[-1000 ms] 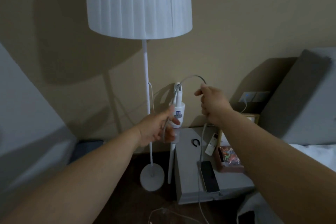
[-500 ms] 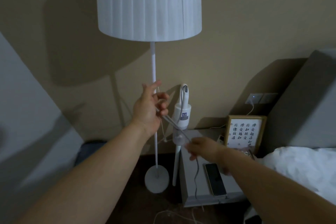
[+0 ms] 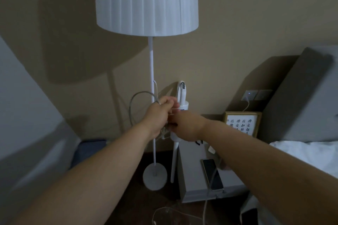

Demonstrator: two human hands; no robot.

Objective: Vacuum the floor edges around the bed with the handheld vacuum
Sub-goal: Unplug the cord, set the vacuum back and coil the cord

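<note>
Pinching a looped grey cable (image 3: 139, 95), the left hand (image 3: 158, 115) meets the right hand (image 3: 186, 126), whose grip is unclear.

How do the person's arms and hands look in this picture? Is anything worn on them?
Both forearms are bare as far as the frame shows: no sleeves appear. The left hand and the right hand show no gloves, watch or bracelet. Rings cannot be ruled out, since the fingers are blurred.
</note>
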